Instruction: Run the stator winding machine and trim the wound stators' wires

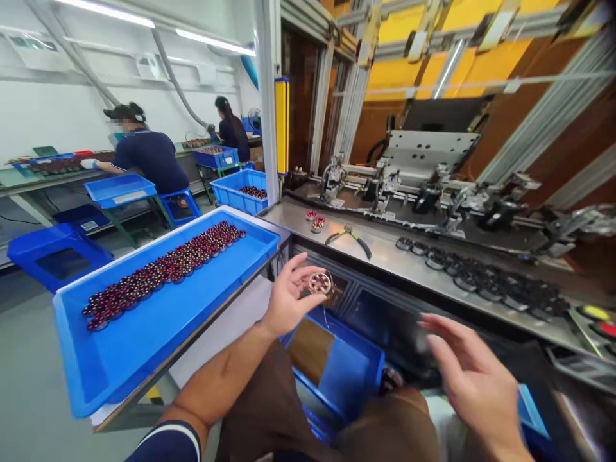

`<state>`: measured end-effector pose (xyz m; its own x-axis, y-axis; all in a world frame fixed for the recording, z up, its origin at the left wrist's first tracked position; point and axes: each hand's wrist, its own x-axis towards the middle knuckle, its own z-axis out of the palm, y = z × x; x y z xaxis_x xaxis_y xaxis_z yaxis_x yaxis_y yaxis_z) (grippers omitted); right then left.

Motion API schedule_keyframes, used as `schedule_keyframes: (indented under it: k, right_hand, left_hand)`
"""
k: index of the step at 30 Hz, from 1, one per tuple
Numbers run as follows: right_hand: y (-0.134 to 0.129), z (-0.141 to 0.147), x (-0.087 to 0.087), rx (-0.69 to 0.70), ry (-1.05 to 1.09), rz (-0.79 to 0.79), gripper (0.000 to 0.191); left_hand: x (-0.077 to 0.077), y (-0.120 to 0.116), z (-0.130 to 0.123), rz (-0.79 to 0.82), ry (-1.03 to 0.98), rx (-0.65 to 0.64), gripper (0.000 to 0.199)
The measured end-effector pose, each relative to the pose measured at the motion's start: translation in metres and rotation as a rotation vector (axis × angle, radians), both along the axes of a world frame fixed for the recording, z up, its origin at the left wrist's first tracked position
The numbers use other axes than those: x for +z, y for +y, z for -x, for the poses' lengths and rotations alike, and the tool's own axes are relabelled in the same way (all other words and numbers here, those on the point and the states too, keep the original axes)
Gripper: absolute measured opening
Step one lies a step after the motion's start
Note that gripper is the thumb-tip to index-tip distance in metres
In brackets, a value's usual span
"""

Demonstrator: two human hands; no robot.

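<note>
Between the thumb and fingers of my left hand [291,295] is a small round wound part [320,283], with a thin loose wire hanging below it. My right hand [469,372] is held apart at the lower right, fingers spread from the thumb; a faint blur shows by its fingertips, and nothing can be made out in it. Pliers [349,239] with green and black handles lie on the metal bench edge [298,221], beside a few red and copper round parts [317,224]. Black round parts [486,276] lie in rows along the bench to the right.
A large blue tray [202,308] on the left holds rows of red-black round parts [163,269]. Machine fixtures [423,186] stand behind the bench. A blue bin [356,366] sits below my hands. Two people [149,154] work at the back left. Colored buttons [597,313] are far right.
</note>
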<state>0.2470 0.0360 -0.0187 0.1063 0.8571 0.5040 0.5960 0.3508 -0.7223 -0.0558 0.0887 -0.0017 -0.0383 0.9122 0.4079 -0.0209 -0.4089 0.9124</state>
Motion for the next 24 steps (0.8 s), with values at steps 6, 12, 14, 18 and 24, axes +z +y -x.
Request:
schedule_keyframes:
  k: [6, 12, 14, 18, 24]
  right_hand:
    - [-0.036, 0.081, 0.031, 0.382, 0.308, 0.391, 0.035]
    - [-0.05, 0.082, 0.027, 0.467, 0.53, 0.514, 0.038]
    - [-0.053, 0.074, 0.025, 0.519, 0.593, 0.539, 0.037]
    - [-0.061, 0.046, 0.019, 0.686, 0.753, 0.558, 0.04]
    - [-0.079, 0.056, -0.017, 0.631, 0.868, 0.632, 0.02]
  left_hand:
    - [-0.01, -0.073, -0.031, -0.241, 0.039, -0.262, 0.074]
    - [-0.017, -0.081, -0.04, -0.202, -0.001, -0.402, 0.079]
    - [-0.019, -0.08, -0.044, -0.181, -0.044, -0.417, 0.084]
    - [-0.017, -0.079, -0.049, -0.15, -0.119, -0.477, 0.087]
    - [-0.014, -0.077, -0.057, -0.297, -0.109, -0.427, 0.092]
